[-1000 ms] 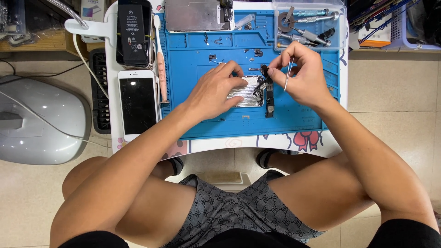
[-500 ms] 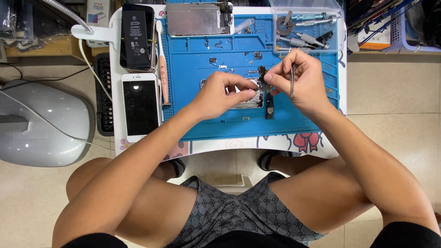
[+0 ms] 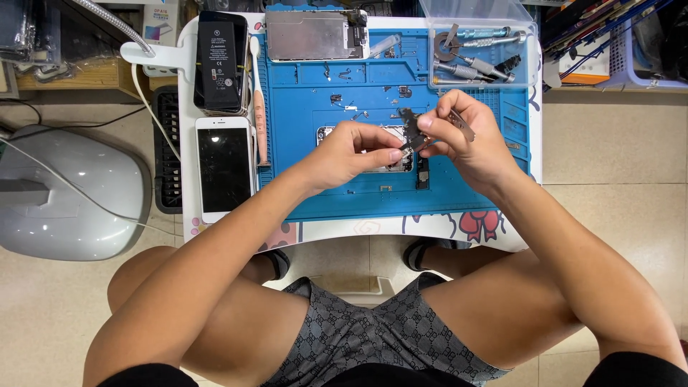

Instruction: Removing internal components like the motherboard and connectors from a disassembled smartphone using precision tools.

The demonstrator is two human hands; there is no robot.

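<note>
Phone (image 3: 373,147) opened on blue mat (image 3: 315,186), screen (image 3: 315,34) removed; both hands (image 3: 351,154) (image 3: 466,140) pinching small part (image 3: 414,140) above phone; reassembly remaining.

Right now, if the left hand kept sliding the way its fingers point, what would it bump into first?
Probably the right hand. The left hand points right, its fingertips nearly touching the small dark part pinched between both hands; height is hard to judge.

Bright even overhead light, soft shadows, sharp focus, slight edge distortion

Head camera, steeply downward, close over mat (image 3: 373,193)
</note>
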